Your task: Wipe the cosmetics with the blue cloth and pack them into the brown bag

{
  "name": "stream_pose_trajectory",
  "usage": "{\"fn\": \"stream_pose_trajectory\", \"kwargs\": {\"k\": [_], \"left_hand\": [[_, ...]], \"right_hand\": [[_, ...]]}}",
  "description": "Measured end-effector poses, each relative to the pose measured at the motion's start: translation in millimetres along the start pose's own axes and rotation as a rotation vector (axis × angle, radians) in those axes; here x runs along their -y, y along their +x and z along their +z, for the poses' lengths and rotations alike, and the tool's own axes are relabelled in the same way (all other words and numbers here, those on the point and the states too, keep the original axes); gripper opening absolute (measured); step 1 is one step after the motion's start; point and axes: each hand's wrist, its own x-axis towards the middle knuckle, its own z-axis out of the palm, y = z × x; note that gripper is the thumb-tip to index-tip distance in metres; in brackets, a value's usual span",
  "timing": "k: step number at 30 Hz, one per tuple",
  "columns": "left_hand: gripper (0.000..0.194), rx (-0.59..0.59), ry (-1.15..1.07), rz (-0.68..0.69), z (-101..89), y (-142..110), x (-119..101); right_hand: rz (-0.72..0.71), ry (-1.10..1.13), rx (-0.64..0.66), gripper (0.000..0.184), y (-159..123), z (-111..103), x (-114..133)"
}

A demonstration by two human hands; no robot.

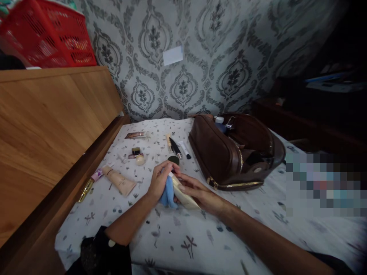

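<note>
Both hands meet over the middle of the printed sheet. My left hand (159, 178) is closed round a light blue cloth (168, 194), pressing it to the side of a pale yellow squeeze tube (186, 199). My right hand (197, 191) grips that tube from the other side, its fingers wrapped along it. The tube slants, its wide end toward me; its upper end is hidden by the fingers. Just beyond the fingertips lies a dark round lid or jar (173, 159). Farther back are a black tapered tube (175, 147) and a small white tube with a black cap (185, 149).
An open brown leather bag (213, 151) with items inside stands at the right. Left of my hands lie a beige tube (119, 180), a gold item (85, 190), a small round beige item (140, 159) and a brownish tube (135, 135). A wooden headboard (63, 110) bounds the left, below a red basket (48, 34).
</note>
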Motion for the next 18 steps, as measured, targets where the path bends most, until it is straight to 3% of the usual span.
{"fn": "stream_pose_trajectory", "kwargs": {"k": [9,18], "left_hand": [[0.041,-0.094,-0.234,-0.083,4.8,0.7,-4.7],[0.043,-0.197,-0.455,-0.160,3.4,3.9,9.6]], "right_hand": [[-0.105,-0.088,0.036,0.072,4.9,0.1,-5.9],[-0.135,-0.092,0.055,0.064,4.7,2.8,-0.8]]}}
